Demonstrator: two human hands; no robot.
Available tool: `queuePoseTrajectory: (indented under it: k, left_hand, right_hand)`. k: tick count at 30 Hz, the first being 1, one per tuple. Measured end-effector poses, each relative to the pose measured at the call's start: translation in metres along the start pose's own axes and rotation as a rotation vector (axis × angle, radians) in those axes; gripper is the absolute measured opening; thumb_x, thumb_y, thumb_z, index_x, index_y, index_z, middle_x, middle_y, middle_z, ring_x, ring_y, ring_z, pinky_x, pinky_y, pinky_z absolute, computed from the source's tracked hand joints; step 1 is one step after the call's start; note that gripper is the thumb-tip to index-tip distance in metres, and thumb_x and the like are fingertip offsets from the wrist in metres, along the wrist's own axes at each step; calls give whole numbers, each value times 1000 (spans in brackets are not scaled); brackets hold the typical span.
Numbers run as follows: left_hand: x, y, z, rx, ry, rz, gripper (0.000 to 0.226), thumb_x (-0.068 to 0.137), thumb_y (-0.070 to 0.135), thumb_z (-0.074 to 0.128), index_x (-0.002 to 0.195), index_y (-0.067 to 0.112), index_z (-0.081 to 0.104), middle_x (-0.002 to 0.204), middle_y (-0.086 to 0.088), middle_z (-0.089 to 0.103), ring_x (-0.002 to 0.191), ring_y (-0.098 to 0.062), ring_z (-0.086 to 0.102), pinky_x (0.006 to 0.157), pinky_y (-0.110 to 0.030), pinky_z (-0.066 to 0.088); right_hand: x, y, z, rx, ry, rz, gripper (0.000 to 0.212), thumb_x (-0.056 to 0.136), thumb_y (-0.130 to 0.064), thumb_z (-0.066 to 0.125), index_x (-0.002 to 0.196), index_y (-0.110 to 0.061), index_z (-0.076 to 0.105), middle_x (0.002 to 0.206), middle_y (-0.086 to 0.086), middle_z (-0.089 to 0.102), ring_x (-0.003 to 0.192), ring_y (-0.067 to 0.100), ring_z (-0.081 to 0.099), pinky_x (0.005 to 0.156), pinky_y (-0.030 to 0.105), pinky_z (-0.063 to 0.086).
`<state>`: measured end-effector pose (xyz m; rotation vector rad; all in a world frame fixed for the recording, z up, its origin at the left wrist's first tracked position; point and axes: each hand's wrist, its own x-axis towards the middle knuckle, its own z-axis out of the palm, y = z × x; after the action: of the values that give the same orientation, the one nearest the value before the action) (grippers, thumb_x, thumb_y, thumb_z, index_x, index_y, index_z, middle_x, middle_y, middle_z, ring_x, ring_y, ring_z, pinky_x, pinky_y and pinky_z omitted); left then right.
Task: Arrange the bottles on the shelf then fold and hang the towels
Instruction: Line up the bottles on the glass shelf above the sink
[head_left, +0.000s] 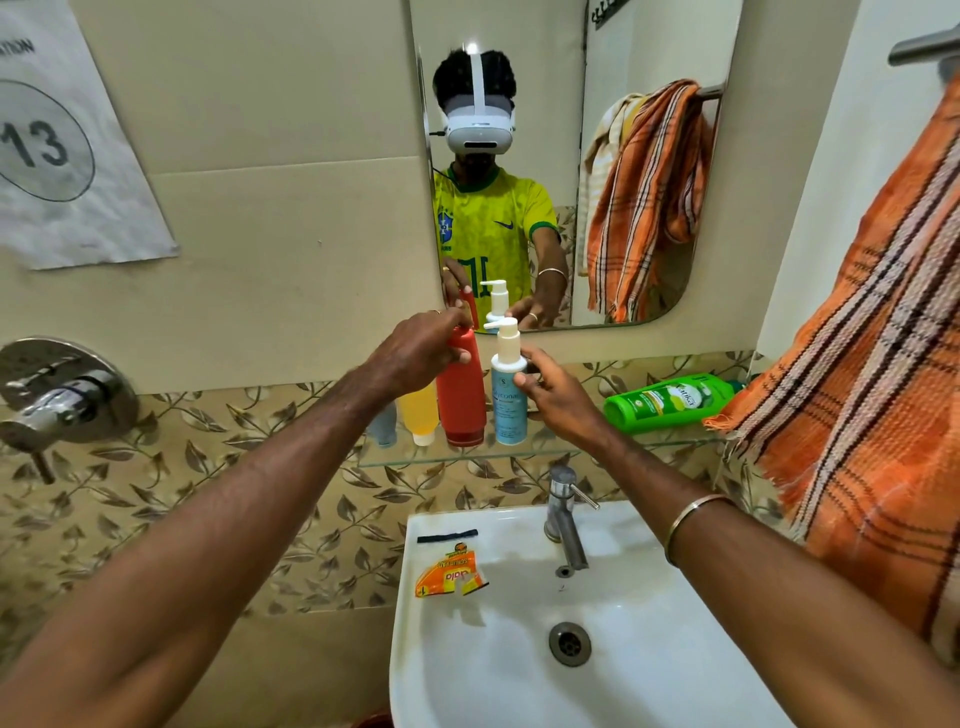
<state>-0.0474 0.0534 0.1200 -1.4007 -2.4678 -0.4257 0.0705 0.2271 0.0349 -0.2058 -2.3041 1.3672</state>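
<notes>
A glass shelf (649, 446) runs under the mirror. My left hand (421, 351) grips the top of an upright red bottle (461, 400) standing on it. My right hand (558, 397) holds a white and light-blue pump bottle (508, 400) upright just right of the red one. Left of the red bottle stand a yellow bottle (418, 410) and a pale blue bottle (383, 426), partly hidden by my left arm. A green bottle (670, 402) lies on its side at the shelf's right end. An orange checked towel (862, 395) hangs bunched at the right.
A white sink (649, 649) with a steel tap (563, 514) sits below the shelf; an orange sachet (451, 574) lies on its rim. A shower mixer (62, 395) is on the left wall. The mirror (571, 156) reflects a person and towels on a rail.
</notes>
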Motion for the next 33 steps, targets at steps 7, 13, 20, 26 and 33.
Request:
queuePoseTrajectory:
  k: [7,13,20,26,33]
  left_hand:
    - [-1,0,1,8,5,1,38,94,17,66,129,12,53,123,-13,65,108,-29,61,83,-42,51]
    - [-1,-2,1,-16,7,17,38,93,15,66,129,12,54,124,-13,65,108,-29,61,85,-44,53]
    - [-4,-2,3,-71,19,20,48,93,14,66,138,10,49,131,-16,61,115,-30,58,90,-43,51]
    - [-7,-2,4,-108,47,39,56,93,10,66,143,8,42,137,-20,56,121,-34,56,94,-45,51]
    - [-2,-5,3,-108,78,34,76,88,12,72,153,15,31,150,-19,45,128,-35,51,97,-46,49]
  right_hand:
    - [0,2,5,14,-10,-4,43,106,-19,49,148,-27,43,144,9,54,133,28,54,104,57,51]
    - [2,6,4,-1,-21,-1,48,107,-21,48,153,-29,37,151,10,50,137,30,51,107,57,49]
    - [0,13,-7,-50,-1,44,69,103,-41,54,161,-36,17,156,11,45,137,30,51,105,56,51]
    - [2,24,-44,-276,356,88,44,101,-35,57,143,-23,48,111,6,64,97,24,67,81,43,59]
    - [-10,50,-87,-321,769,612,63,90,-32,74,139,-7,42,136,26,50,118,42,57,89,47,52]
